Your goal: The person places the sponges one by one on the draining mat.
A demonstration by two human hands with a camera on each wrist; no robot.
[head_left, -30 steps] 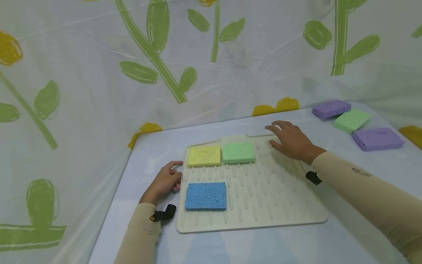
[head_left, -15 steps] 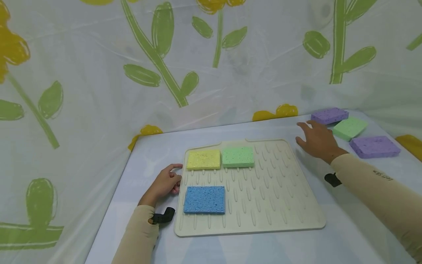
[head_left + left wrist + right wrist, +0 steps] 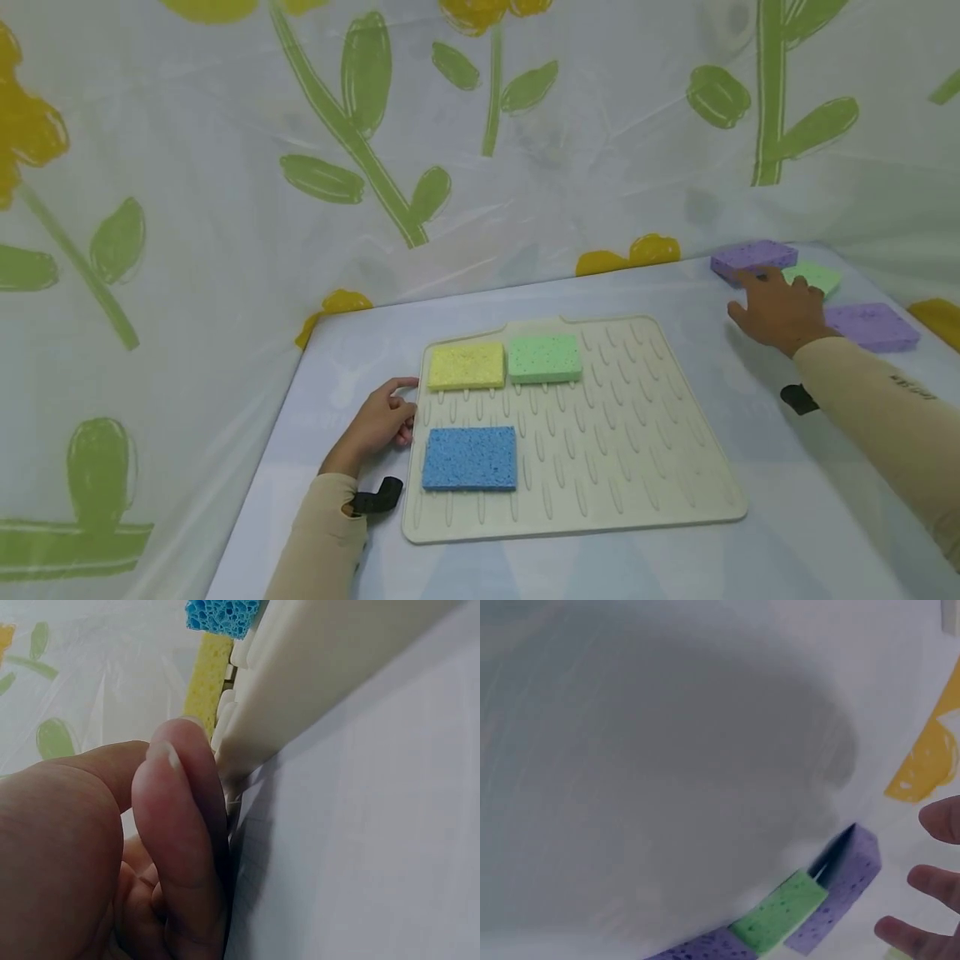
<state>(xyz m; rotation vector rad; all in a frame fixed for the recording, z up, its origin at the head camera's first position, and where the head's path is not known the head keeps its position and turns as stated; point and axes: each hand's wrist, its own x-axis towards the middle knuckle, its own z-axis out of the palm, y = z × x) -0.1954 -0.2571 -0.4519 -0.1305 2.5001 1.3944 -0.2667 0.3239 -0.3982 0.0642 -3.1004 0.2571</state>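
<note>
The left hand (image 3: 372, 425) rests at the left edge of a cream ribbed mat (image 3: 630, 500), its fingertips touching the rim; in the left wrist view its fingers (image 3: 176, 817) bend loosely beside the mat's edge. On the mat lie a yellow sponge (image 3: 467, 366), a green sponge (image 3: 544, 358) and, nearer the front, a blue sponge (image 3: 469, 458). The right hand (image 3: 780, 310) hovers with spread fingers by a purple sponge (image 3: 752, 253) and a second green sponge (image 3: 816, 276), partly covering both. In the right wrist view its fingers (image 3: 934, 881) hold nothing.
Another purple sponge (image 3: 873, 327) lies on the table at the right, just beyond the right wrist. A white cloth with printed flowers (image 3: 555, 200) hangs along the table's back edge.
The right hand has moved right, from over the mat's back right area to the loose sponges. The left hand and the sponges on the mat have kept their places.
</note>
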